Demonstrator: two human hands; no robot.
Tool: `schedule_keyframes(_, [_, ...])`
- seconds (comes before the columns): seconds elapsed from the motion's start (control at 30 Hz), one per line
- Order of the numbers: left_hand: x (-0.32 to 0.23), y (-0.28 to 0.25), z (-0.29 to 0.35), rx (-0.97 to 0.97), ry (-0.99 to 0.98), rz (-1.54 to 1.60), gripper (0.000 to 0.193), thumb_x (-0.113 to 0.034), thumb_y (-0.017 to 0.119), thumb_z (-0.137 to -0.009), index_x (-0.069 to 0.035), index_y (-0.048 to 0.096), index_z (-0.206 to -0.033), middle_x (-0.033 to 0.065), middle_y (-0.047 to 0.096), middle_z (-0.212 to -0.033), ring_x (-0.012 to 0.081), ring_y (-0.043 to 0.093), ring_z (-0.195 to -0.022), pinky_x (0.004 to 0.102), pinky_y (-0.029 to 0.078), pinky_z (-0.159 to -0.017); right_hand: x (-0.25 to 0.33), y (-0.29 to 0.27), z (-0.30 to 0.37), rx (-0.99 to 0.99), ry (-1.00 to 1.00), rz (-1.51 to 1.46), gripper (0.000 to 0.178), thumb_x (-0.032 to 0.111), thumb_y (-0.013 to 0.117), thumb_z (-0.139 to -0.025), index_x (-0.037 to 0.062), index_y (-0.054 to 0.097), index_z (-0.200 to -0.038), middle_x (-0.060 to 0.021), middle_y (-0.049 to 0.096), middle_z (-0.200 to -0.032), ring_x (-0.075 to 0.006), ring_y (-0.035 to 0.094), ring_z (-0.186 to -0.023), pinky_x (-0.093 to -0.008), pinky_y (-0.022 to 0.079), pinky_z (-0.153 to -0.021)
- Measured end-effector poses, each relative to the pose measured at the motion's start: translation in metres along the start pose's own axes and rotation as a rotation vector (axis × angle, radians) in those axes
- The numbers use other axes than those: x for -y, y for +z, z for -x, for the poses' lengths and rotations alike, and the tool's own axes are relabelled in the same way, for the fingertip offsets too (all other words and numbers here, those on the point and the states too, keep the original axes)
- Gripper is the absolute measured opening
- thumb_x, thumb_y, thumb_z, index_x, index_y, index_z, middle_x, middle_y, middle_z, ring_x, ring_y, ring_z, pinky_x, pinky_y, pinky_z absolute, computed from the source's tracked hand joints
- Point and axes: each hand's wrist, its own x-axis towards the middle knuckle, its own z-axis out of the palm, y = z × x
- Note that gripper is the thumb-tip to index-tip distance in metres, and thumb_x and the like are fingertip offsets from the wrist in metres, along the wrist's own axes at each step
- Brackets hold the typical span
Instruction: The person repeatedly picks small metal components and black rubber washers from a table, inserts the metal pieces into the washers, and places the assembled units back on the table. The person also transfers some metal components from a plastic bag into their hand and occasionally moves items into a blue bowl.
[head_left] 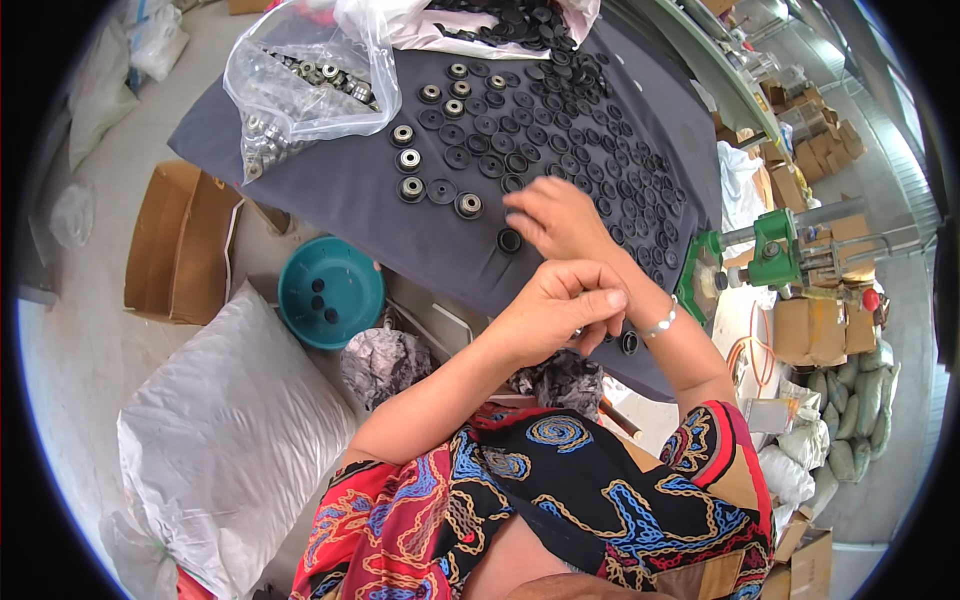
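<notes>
My left hand [570, 308] is closed, its fingers curled under the thumb, above the table's near edge; what it holds, if anything, is hidden. Beyond it my right hand [560, 215] reaches leftward over the grey-clothed table [330, 190], fingers smeared by motion. A round black part [509, 240] lies just below those fingers. Many black plastic discs [490, 125] are spread across the cloth. At their left side, several have shiny metal bearings [408, 160] seated in their middles. A clear bag [385, 115] of metal bearings rests at the table's far left.
A pale sack [410, 30] of black discs lies at the back. Left of the table stand a teal basin [345, 262] with several black discs, a cardboard box [165, 240] and a full white sack [230, 430]. A green machine [770, 250] stands at the right, with cartons [805, 330] beyond.
</notes>
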Motion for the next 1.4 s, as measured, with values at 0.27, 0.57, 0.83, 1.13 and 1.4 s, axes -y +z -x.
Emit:
schedule_keyframes(0.27, [0.005, 0.005, -0.004, 0.001, 0.053, -0.001, 0.021, -0.022, 0.054, -0.094, -0.002, 0.06, -0.087, 0.0074, 0.061, -0.071, 0.0101, 0.05, -0.044, 0.0195, 0.027, -0.036, 0.022, 0.014, 0.027, -0.012, -0.046, -0.061, 0.026, 0.018, 0.069, -0.072, 0.0025, 0.064, -0.092, -0.0093, 0.055, -0.085, -0.0256, 0.052, -0.078, -0.0356, 0.04, -0.066])
schedule_keyframes(0.57, [0.003, -0.015, -0.011, -0.475, 0.213, 0.021, 0.033, -0.034, 0.045, -0.099, -0.003, 0.056, -0.099, 0.0079, 0.06, -0.075, 0.0103, 0.051, -0.046, 0.0201, 0.031, -0.036, 0.029, -0.05, 0.051, -0.292, 0.241, -0.431, 0.024, 0.006, 0.065, -0.079, 0.0025, 0.065, -0.103, -0.0096, 0.06, -0.084, -0.0227, 0.059, -0.075, -0.0312, 0.048, -0.065])
schedule_keyframes(0.83, [0.02, -0.005, -0.024, -0.591, 0.177, -0.275, 0.059, -0.046, 0.049, -0.095, 0.003, 0.04, -0.126, 0.006, 0.056, -0.074, 0.008, 0.047, -0.047, 0.0219, 0.038, -0.04, 0.045, -0.068, 0.065, -0.045, 0.051, -0.035, 0.026, 0.007, 0.07, -0.07, 0.0012, 0.063, -0.095, -0.0089, 0.056, -0.091, -0.0286, 0.053, -0.084, -0.0381, 0.047, -0.071])
schedule_keyframes(1.13, [0.011, -0.005, -0.02, -0.506, 0.151, -0.322, 0.056, -0.046, 0.048, -0.095, 0.002, 0.047, -0.122, 0.0036, 0.056, -0.07, 0.0074, 0.046, -0.046, 0.0214, 0.036, -0.041, 0.037, -0.069, 0.058, -0.069, -0.112, 0.061, 0.026, 0.007, 0.07, -0.065, 0.0033, 0.06, -0.089, -0.0066, 0.054, -0.085, -0.0254, 0.053, -0.075, -0.0358, 0.048, -0.064])
schedule_keyframes(1.4, [0.013, -0.016, -0.02, -0.466, 0.162, -0.153, 0.028, -0.025, 0.05, -0.097, -0.001, 0.06, -0.107, 0.0014, 0.059, -0.076, 0.0058, 0.048, -0.049, 0.0194, 0.035, -0.041, 0.033, -0.063, 0.058, -0.194, 0.149, -0.166, 0.031, 0.006, 0.07, -0.067, 0.0025, 0.062, -0.098, -0.0073, 0.059, -0.087, -0.0248, 0.058, -0.073, -0.0321, 0.049, -0.064])
